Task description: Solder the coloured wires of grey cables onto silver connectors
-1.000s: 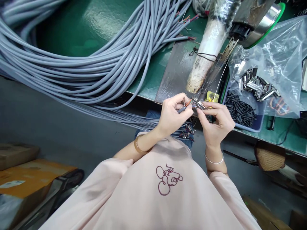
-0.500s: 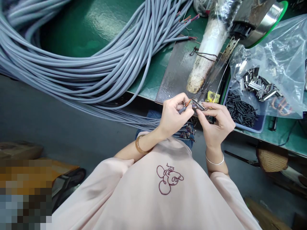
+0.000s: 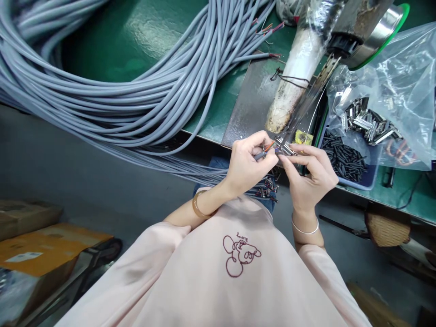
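Observation:
My left hand [image 3: 251,161] pinches the end of a grey cable [image 3: 260,156], whose thin coloured wires [image 3: 270,146] fan out toward a metal connector [image 3: 286,147]. Between thumb and fingers, my right hand [image 3: 309,170] grips that connector by its right side. The connector has a row of small metal contacts, and the wire ends meet it just below the tip of a soldering iron [image 3: 295,116]. Exactly how the wires sit at the contacts is too small to tell. Beside the iron's tip lies a small yellow piece [image 3: 302,139].
A thick bundle of grey cables [image 3: 136,97] covers the left of the green table [image 3: 420,193]. At right stand a blue bin [image 3: 372,177] of black sleeves and a plastic bag [image 3: 405,68] with connectors. A white wrapped tube [image 3: 285,97] slants above my hands; a solder spool [image 3: 383,38] is behind.
The connector and my right hand have shifted slightly to the right, and more of the connector shows between my hands. Both hands keep their grip.

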Motion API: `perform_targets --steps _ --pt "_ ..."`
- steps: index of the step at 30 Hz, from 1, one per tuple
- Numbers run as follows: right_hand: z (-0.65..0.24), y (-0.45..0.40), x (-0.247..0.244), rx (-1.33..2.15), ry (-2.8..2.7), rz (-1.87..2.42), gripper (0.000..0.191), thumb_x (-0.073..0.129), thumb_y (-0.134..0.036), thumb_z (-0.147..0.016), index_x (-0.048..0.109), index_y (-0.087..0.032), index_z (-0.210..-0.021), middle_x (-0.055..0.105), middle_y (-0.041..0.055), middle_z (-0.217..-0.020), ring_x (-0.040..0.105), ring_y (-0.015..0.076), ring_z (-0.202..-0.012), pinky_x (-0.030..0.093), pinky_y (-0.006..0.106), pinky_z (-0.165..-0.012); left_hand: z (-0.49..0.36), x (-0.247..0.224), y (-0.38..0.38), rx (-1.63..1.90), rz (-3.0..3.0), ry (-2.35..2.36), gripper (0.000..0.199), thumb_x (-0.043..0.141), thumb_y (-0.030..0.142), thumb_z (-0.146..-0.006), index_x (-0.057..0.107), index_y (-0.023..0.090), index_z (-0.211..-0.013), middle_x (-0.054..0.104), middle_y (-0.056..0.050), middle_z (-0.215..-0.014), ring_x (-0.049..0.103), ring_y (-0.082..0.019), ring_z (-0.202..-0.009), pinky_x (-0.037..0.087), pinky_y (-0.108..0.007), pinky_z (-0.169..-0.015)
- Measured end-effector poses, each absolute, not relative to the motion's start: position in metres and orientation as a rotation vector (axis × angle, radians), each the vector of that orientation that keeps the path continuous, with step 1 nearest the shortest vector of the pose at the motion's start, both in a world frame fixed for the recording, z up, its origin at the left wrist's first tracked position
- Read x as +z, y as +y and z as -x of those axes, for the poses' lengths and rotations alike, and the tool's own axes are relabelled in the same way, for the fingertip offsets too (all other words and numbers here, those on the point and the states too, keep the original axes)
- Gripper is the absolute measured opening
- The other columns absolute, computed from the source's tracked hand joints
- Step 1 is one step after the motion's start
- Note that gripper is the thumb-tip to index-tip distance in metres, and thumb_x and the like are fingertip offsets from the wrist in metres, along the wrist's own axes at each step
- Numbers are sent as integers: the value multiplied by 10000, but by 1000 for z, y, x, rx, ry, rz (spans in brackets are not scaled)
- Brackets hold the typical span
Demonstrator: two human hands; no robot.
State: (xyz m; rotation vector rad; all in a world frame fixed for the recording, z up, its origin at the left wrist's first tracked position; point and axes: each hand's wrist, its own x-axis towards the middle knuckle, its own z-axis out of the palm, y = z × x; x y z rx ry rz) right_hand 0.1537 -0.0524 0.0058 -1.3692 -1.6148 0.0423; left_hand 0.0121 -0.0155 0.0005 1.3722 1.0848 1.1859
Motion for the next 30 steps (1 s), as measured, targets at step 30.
perform_targets --steps 30 --pt "-161 -67 -9 -33 -1760 1344 134 711 -140 -855 622 -222 -912 760 28 -1070 740 170 -984 624 327 -842 -7 -1 -15 1051 -1094 892 177 626 146 -771 507 161 -641 433 66 -548 332 -18 -434 226 -193 -408"
